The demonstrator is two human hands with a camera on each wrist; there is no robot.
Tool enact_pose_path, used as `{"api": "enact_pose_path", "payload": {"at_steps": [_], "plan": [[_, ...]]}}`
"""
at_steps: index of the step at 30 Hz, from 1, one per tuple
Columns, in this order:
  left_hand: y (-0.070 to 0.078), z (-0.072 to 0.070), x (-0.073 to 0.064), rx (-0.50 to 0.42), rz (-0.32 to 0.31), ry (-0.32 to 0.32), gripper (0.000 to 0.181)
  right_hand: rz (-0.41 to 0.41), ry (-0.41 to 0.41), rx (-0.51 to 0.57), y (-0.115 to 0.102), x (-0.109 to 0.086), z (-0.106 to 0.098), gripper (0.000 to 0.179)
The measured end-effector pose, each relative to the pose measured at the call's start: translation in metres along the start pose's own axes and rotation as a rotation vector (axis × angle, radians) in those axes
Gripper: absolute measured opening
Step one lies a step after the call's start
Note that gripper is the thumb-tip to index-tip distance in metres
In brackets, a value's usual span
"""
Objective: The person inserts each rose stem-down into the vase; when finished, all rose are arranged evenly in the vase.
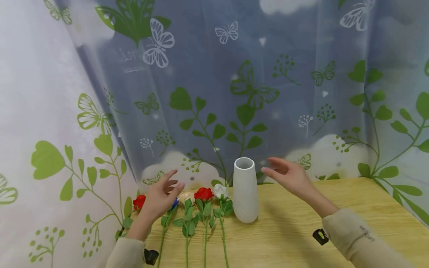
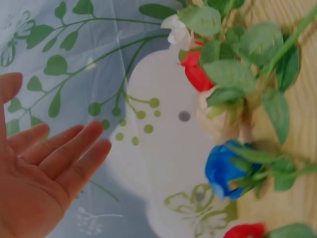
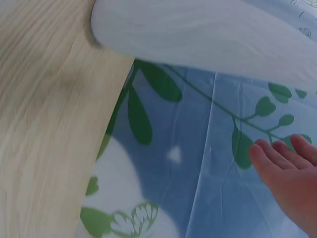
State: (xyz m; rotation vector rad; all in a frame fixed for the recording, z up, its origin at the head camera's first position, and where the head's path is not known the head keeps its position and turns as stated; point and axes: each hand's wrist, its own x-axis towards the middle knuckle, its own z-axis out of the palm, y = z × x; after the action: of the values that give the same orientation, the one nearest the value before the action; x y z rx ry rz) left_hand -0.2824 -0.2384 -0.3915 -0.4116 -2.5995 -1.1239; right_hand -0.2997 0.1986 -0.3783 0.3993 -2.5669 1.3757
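Observation:
A tall white vase [image 1: 245, 197] stands upright on the wooden table. My right hand [image 1: 291, 176] hovers just right of its rim, fingers loosely extended and holding nothing; the vase [image 3: 198, 34] crosses the top of the right wrist view. Over the flowers at the left is my left hand [image 1: 164, 196], also holding nothing, its fingers spread in the left wrist view. A row of artificial roses lies left of the vase: a white rose [image 1: 221, 191], a red rose [image 1: 203, 194], a cream rose [image 1: 185, 198], a blue rose [image 2: 229, 169] and another red rose [image 1: 139, 202].
The wooden table [image 1: 288, 227] reaches back to a blue-grey curtain [image 1: 207, 123] printed with leaves and butterflies. Another pale curtain [image 1: 40, 111] closes off the left side. Green rose stems [image 1: 206, 245] point toward the table's near edge.

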Motion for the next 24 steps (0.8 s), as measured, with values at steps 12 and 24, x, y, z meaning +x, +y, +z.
{"api": "enact_pose_path", "payload": {"at_steps": [12, 24], "plan": [[-0.033, -0.013, -0.016, -0.410, -0.214, -0.039, 0.048, -0.062, -0.019, 0.201, -0.004, 0.008, 0.026, 0.058], [-0.074, -0.038, -0.052, -0.511, -0.419, -0.087, 0.056, -0.100, -0.054, 0.221, -0.006, 0.011, 0.043, 0.065]]}}
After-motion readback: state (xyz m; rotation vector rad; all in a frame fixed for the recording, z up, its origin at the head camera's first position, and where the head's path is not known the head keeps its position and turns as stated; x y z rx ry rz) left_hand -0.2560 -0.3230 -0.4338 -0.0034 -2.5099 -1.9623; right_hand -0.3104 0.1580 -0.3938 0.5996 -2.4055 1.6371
